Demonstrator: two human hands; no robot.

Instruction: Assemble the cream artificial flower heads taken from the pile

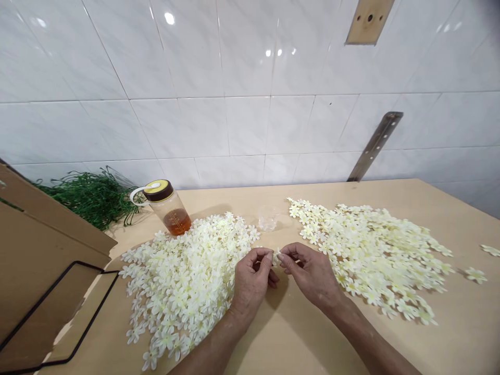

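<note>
My left hand (pixel 252 281) and my right hand (pixel 310 273) meet at the middle of the wooden table (pixel 297 338). Their fingertips pinch together on one small white fabric flower (pixel 276 255) held between them. A big heap of white flowers (pixel 183 276) lies just left of my left hand. A second, flatter spread of white flowers with yellowish centres (pixel 375 255) lies right of my right hand.
A plastic bottle with a brown lid and amber liquid (pixel 167 207) stands behind the left heap. A small clear cup (pixel 267 217) sits between the heaps. Green plastic stems (pixel 91 197) lie at the back left beside a cardboard box (pixel 35 260). A tiled wall (pixel 250 104) backs the table.
</note>
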